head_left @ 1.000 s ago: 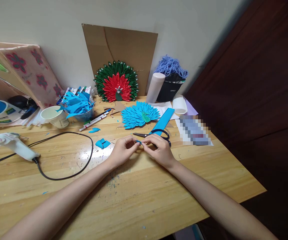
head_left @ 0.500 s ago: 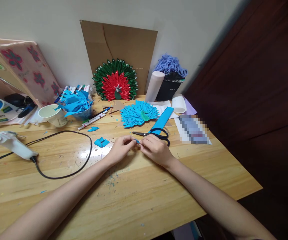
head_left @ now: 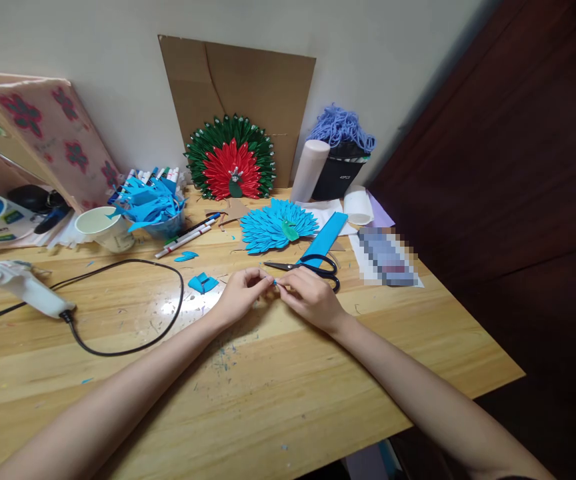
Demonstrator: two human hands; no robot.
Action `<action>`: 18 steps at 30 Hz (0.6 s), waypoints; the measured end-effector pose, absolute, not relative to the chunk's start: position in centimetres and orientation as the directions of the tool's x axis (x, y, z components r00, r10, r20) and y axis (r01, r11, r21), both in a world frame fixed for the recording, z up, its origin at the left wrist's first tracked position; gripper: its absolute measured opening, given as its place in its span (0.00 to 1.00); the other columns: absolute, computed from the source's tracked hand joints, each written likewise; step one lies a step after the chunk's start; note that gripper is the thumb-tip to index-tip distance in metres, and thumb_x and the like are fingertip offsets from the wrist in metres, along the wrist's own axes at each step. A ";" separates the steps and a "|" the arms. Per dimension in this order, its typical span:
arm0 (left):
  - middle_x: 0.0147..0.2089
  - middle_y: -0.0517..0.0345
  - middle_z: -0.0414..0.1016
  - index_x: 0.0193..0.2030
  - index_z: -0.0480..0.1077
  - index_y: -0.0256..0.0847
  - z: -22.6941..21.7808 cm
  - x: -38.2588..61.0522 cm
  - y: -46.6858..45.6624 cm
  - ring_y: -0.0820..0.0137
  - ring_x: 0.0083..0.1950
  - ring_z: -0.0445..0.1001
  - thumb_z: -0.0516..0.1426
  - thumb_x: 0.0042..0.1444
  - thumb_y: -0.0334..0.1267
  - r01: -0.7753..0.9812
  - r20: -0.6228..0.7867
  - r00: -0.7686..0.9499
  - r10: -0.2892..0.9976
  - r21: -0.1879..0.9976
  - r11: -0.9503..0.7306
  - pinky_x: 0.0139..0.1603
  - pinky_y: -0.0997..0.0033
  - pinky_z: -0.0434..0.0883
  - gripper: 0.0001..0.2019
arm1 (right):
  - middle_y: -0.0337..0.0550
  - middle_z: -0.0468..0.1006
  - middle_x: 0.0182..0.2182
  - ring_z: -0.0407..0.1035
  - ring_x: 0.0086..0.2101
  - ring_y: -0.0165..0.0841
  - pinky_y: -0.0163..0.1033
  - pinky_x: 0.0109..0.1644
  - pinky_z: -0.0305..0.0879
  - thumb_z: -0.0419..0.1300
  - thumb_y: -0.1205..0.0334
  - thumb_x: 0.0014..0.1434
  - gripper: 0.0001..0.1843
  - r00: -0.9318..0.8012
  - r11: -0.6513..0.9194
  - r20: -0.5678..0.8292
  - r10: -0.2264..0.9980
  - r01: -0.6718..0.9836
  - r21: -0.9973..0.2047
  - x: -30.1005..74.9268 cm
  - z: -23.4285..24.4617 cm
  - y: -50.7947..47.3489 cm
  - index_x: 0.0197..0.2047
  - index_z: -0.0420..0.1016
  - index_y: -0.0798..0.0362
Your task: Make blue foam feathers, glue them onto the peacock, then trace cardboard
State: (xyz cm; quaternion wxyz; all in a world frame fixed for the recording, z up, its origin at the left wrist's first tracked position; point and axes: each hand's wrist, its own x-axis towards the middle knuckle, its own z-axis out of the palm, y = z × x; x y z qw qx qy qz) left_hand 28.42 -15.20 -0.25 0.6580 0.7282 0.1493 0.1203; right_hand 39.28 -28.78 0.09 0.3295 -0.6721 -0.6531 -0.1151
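Between the fingertips of my left hand [head_left: 245,293] and my right hand [head_left: 309,297] is a small blue piece [head_left: 275,283], mostly hidden by the fingers. Both hands pinch it just above the table. Black-handled scissors [head_left: 318,265] lie right behind my right hand, across a long blue strip [head_left: 325,237]. Further back is a blue layered peacock [head_left: 271,230] with a green body. To the left of my left hand are some folded blue pieces [head_left: 203,283] and a couple of blue petal shapes [head_left: 187,256].
A white glue gun [head_left: 31,290] with a looping black cord [head_left: 181,307] lies at left. A paper cup [head_left: 103,230], a tub of blue scraps [head_left: 153,207] and markers [head_left: 188,239] stand behind it. A red-green peacock [head_left: 231,160] leans on cardboard [head_left: 263,87]. Paper rolls [head_left: 358,205] sit at right.
The blue piece shows less between the fingertips, and my fingers have shifted slightly on it. The camera view has moved a little; the other things on the table stay put.
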 end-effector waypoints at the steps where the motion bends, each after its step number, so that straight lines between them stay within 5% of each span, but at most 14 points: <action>1: 0.23 0.60 0.69 0.26 0.69 0.35 -0.3 28.4 -15.2 0.75 0.24 0.65 0.55 0.52 0.45 0.067 -0.031 0.924 0.382 0.994 -0.082 0.26 0.76 0.62 0.13 | 0.45 0.75 0.28 0.68 0.32 0.33 0.38 0.37 0.65 0.53 0.69 0.59 0.07 0.142 0.083 0.597 0.790 0.939 -0.333 39.3 0.1 -28.7 0.33 0.71 0.55; 5: 0.22 0.60 0.68 0.27 0.70 0.35 -0.3 28.4 -15.1 0.76 0.22 0.64 0.56 0.51 0.46 0.088 -0.061 0.911 0.408 0.995 -0.047 0.23 0.77 0.60 0.14 | 0.44 0.75 0.28 0.65 0.26 0.30 0.36 0.30 0.64 0.56 0.67 0.57 0.05 0.305 0.060 0.564 0.767 0.842 -0.536 39.4 -0.1 -28.8 0.34 0.74 0.54; 10: 0.22 0.60 0.70 0.29 0.70 0.35 -0.2 28.4 -15.3 0.76 0.22 0.64 0.56 0.52 0.47 0.086 -0.044 0.897 0.440 0.993 -0.075 0.23 0.77 0.61 0.15 | 0.37 0.69 0.20 0.60 0.19 0.25 0.32 0.21 0.57 0.61 0.57 0.53 0.09 0.579 -0.086 0.277 0.766 0.520 -0.850 39.4 -0.5 -28.7 0.32 0.75 0.55; 18: 0.24 0.57 0.72 0.30 0.71 0.34 -0.2 28.2 -15.6 0.73 0.25 0.68 0.56 0.52 0.47 0.063 0.018 0.899 0.437 0.983 -0.170 0.26 0.75 0.64 0.15 | 0.40 0.75 0.23 0.65 0.20 0.26 0.31 0.22 0.61 0.64 0.54 0.48 0.12 0.604 -0.072 0.070 0.794 0.208 -0.976 39.9 -0.6 -28.1 0.28 0.74 0.56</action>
